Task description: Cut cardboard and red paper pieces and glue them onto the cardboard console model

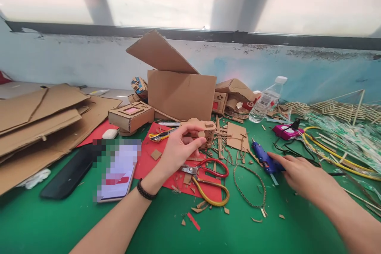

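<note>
My left hand (186,143) is closed in a pinch, with a small round cardboard disc (201,134) between thumb and fingertips. Just behind it sits a small cardboard box (210,129) with cut-out pieces on its face. My right hand (297,170) has its fingers around the back of a blue glue gun (263,156), whose nozzle points away to the left; a clear glue stick (274,179) shows beside it. Below my left hand lie scissors (208,178) with red and yellow handles, on red paper (149,158). A yellow utility knife (162,135) rests left of my fingers.
Cardboard sheets (38,127) are stacked at the left, near a phone (119,172) and a dark case (68,172). A cardboard box (131,116) and a large cardboard panel (181,93) stand behind. A water bottle (266,101), a purple power socket (287,131) and a yellow hoop (330,158) are at right.
</note>
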`<state>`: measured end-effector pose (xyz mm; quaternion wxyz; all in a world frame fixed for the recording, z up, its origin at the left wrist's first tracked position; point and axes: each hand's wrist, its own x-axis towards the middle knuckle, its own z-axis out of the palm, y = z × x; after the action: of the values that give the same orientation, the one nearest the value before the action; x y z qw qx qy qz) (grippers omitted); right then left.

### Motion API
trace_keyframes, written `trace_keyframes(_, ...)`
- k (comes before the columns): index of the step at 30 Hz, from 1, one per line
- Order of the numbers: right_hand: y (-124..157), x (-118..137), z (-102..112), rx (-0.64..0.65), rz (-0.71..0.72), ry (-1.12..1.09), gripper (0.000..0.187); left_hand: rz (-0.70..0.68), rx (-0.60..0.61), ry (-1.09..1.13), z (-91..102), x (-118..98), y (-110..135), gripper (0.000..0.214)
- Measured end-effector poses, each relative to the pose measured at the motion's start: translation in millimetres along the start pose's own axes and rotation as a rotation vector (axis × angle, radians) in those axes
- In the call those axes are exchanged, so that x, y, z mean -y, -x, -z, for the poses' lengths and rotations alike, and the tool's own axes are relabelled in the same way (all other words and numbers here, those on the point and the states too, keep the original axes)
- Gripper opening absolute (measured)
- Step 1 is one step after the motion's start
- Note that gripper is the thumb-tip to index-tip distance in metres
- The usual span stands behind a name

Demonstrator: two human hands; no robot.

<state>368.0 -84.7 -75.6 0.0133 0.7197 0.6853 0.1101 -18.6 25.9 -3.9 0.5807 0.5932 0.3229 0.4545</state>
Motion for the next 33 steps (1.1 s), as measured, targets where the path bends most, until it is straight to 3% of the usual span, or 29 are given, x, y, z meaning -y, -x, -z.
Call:
trace_keyframes(3,-4.8,-4.2,-11.9,-0.014,0.057,0.002,0.055,0.018,-0.001,0.059,2.8,0.9,-1.7,0.038)
trace_keyframes(6,-11.4,-7.0,-7.0,-0.007,0.077,-0.084,0.046,0.023,-0.007,0.086,6.3,-0.6,-1.4,0.038)
trace_keyframes(10,-16.8,-6.1,14.0,-0.112,-0.066,-0.353,0.039,-0.005,0.0,0.086,8.9,-4.5,-0.1,0.037)
trace_keyframes(14,-28.7,22.6,50.1,-0.271,-0.387,-0.663,0.05,0.006,0.021,0.125,7.9,-6.8,0.3,0.04)
trace_keyframes(17,-43.6,56.0,76.6,-0.246,-0.401,-0.95,0.048,0.033,0.043,0.145,7.0,-6.7,0.5,0.04)
trace_keyframes(18,-48.2,65.4,82.3,-0.31,-0.414,-1.035,0.05,0.035,0.043,0.145,7.0,-6.5,0.5,0.04)
trace_keyframes(20,-54.2,76.3,85.4,-0.33,-0.36,-1.015,0.048,0.032,0.029,0.148,7.7,-6.7,0.2,0.042)
trace_keyframes(22,-54.4,74.1,75.6,-0.35,-0.293,-0.777,0.047,0.024,0.0,0.156,9.1,-7.7,-0.4,0.042)
trace_keyframes(25,-45.8,47.6,39.9,-0.322,-0.106,-0.339,0.046,-0.001,-0.054,0.148,11.9,-9.9,-1.4,0.037)
trace_keyframes(29,-29.9,-2.1,-10.4,-0.129,0.08,-0.292,0.042,-0.025,-0.061,0.137,13.9,-10.6,-1.6,0.033)
trace_keyframes(31,-23.8,-16.7,-18.9,-0.057,0.115,-0.346,0.047,-0.025,-0.05,0.136,13.6,-10.4,-1.2,0.033)
trace_keyframes(33,-19.4,-14.5,-11.2,-0.046,0.116,-0.337,0.052,-0.023,-0.045,0.134,12.6,-10.5,-0.8,0.033)
